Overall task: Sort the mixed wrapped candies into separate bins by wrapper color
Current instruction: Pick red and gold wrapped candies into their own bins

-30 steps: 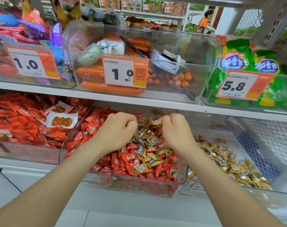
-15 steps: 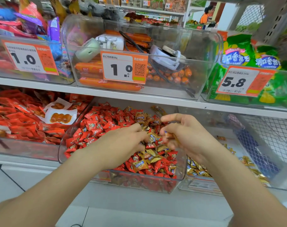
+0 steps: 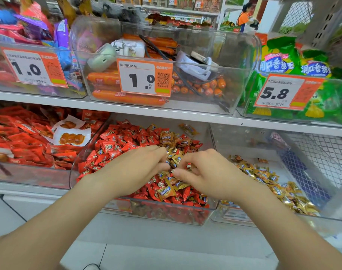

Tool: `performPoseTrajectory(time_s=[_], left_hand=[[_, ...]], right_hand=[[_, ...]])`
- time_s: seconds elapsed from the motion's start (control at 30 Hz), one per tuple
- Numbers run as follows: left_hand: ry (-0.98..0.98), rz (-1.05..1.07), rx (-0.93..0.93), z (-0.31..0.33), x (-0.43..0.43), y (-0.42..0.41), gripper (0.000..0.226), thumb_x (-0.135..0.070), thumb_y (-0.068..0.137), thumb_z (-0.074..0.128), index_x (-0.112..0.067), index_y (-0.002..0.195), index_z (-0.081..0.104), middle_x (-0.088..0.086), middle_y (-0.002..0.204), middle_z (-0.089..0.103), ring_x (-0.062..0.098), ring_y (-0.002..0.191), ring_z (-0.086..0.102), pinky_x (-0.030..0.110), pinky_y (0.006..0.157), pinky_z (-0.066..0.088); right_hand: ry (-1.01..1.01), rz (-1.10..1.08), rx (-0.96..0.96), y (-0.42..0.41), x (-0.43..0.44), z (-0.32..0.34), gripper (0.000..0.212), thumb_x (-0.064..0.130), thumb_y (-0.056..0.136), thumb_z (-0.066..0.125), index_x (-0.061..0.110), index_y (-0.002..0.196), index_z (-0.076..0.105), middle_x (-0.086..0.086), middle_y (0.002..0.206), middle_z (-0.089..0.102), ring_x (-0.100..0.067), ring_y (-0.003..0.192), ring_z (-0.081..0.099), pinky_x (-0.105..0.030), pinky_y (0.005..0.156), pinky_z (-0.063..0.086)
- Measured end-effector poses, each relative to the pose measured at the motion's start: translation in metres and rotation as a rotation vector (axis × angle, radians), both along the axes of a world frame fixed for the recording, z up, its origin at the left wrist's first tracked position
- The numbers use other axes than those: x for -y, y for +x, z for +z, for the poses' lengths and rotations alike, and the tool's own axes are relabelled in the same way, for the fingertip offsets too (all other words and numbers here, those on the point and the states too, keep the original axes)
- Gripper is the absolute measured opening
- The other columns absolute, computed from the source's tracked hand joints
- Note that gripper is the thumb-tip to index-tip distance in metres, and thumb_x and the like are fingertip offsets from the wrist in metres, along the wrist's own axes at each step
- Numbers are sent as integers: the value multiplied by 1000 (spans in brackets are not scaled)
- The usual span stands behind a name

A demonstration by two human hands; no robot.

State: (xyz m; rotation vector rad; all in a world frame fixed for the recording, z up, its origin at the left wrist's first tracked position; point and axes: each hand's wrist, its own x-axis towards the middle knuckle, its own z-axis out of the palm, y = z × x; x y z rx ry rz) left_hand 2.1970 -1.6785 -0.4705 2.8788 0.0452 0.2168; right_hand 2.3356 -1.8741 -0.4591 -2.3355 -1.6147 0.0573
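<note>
Right grip point(image 3: 203, 173) pinching candies point(image 3: 188, 166), left grip point(image 3: 139, 168) curled

Two bare hands meet over the middle bin point(image 3: 166, 215), which holds red candies point(image 3: 115, 147) mixed with gold candies point(image 3: 167, 136). The left hand point(image 3: 139, 168) curls its fingers into the pile. The right hand point(image 3: 205, 172) pinches a small candy point(image 3: 188, 166). The right bin point(image 3: 244, 141) holds gold-wrapped sweets. Price-tagged bins sit on the shelf point(image 3: 185, 114) above.
</note>
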Motion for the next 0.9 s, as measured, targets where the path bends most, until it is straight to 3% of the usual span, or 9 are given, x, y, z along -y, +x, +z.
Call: performPoseTrajectory(time_s=[0.1,0.2,0.3,0.4,0.53,0.67,0.77,0.83,0.9], left_hand=[[-13,25,46,4,2,-2,36,-65,98,48,-32,84,48,-15,79,51,1,79,51,26,59,32],[-93,1,46,8,2,-7,40,-72,91,53,-33,82,52,-16,74,56,-3,77,51,27,56,28],[-75,-4,-46,7,4,-10,45,-82,81,60,-38,91,58,-17,81,62,5,75,55,30,57,36],[89,34,-111,2,12,-11,55,-86,74,63,-43,108,60,-17,98,64,5,93,58,34,72,49],[196,65,-82,-5,19,-7,38,-70,85,66,-39,107,63,-15,99,65,11,96,61,33,69,47],[38,56,7,4,18,-9,17,-44,85,61,-33,89,47,-11,76,57,9,69,53,33,55,35],[-17,103,98,10,15,-13,16,-42,81,49,-30,83,39,-3,57,47,12,56,45,35,51,37],[-70,146,138,11,12,-12,10,-40,82,46,-31,86,45,-1,49,44,13,51,44,36,52,43],[-69,162,133,11,8,-9,14,-36,86,46,-36,96,56,-5,57,56,12,57,52,36,57,47]], right_hand=[[-150,38,36,-4,-1,-1,58,86,82,58,38,113,66,12,78,61,-4,76,57,-33,63,46],[-282,62,63,-4,-6,-1,54,75,85,66,41,127,58,14,103,54,-14,99,56,-35,72,44],[-316,67,36,-3,-11,-3,52,69,89,66,48,135,52,13,105,42,-15,97,52,-36,74,43],[-322,61,54,-4,-15,-9,47,71,92,61,49,131,50,13,97,34,-20,89,53,-37,71,42],[-296,59,75,-2,-18,-13,37,65,96,59,42,125,56,9,106,55,-24,101,62,-37,73,42],[-231,57,21,3,-16,-14,30,58,99,61,35,119,63,14,76,57,-14,77,53,-34,71,42],[-126,58,-86,9,-14,-14,21,50,103,59,33,114,66,9,65,62,1,65,51,-32,70,42],[-88,65,-150,10,-12,-11,17,48,105,55,35,110,65,1,69,72,-7,61,60,-31,67,46],[-18,50,-221,8,-11,-6,15,44,106,51,35,104,63,0,69,73,-17,53,59,-35,60,50]])
